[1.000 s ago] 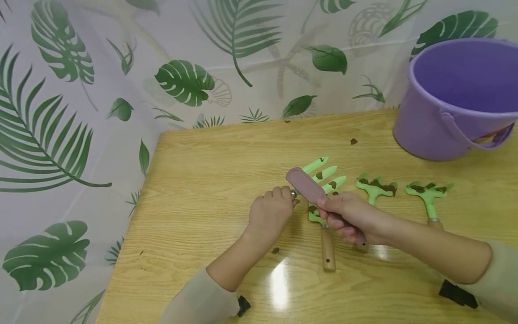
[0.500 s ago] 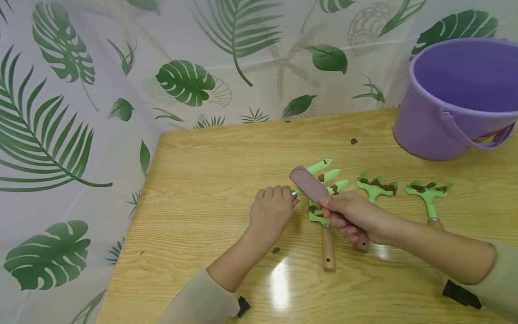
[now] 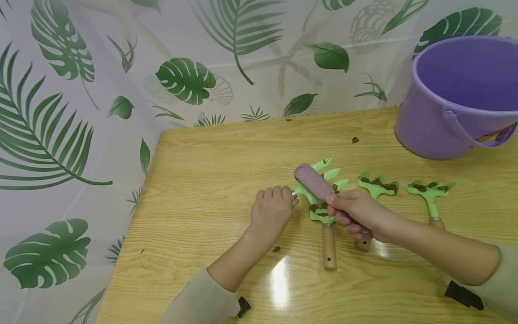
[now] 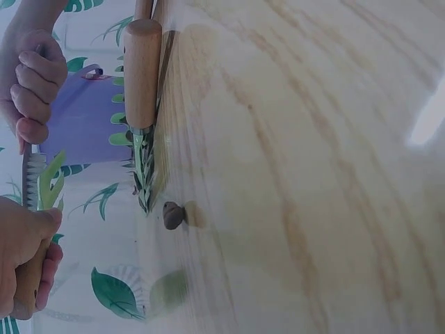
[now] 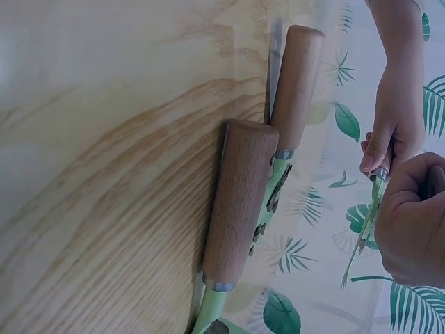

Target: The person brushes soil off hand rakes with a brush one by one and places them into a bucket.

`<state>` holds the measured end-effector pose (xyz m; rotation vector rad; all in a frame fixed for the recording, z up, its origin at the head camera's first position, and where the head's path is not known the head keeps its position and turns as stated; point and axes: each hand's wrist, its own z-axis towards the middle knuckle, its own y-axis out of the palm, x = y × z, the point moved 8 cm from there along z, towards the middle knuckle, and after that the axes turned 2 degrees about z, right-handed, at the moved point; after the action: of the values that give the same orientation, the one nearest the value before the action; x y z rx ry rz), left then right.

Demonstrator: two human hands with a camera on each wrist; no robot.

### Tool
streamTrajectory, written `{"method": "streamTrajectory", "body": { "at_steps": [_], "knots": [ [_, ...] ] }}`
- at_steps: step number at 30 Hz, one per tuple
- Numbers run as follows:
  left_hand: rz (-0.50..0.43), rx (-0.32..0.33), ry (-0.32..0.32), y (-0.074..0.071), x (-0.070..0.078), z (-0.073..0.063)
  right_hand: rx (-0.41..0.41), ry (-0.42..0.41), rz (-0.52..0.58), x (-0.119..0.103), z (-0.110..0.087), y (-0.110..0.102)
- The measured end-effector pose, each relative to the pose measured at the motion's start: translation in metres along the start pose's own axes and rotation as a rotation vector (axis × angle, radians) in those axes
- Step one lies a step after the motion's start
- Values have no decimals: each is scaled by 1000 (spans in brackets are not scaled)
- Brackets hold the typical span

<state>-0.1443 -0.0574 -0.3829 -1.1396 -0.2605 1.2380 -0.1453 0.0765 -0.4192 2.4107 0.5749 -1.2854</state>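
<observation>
In the head view my left hand grips the wooden handle of a green hand fork. Brown dirt spots its tines. My right hand holds a mauve brush by its handle, the brush's back facing up. White bristles lie against the fork in the left wrist view, and the brush head covers part of the tines. Under the held fork, a second green tool with a wooden handle and dirty head lies on the table, partly hidden.
Two green hand rakes, one partly behind the right hand and another farther right, lie with dirt on their prongs. A purple bucket stands at the back right. Dirt crumbs dot the wooden table; leaf-patterned cloth hangs behind.
The brush in my right hand has slid to the right along the fork, uncovering more of its green neck. My left hand keeps its grip, nearly still.
</observation>
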Motion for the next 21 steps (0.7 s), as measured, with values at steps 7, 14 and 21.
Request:
{"method": "streamTrajectory", "body": {
  "at_steps": [7, 14, 21],
  "knots": [
    [6, -45, -6, 2, -4, -2, 35, 2, 2, 4, 0, -13],
    [1, -68, -1, 2, -5, -5, 49, 4, -33, 5, 1, -21],
    [3, -83, 5, 1, -8, -6, 126, -18, -35, 8, -3, -44]
  ]
}}
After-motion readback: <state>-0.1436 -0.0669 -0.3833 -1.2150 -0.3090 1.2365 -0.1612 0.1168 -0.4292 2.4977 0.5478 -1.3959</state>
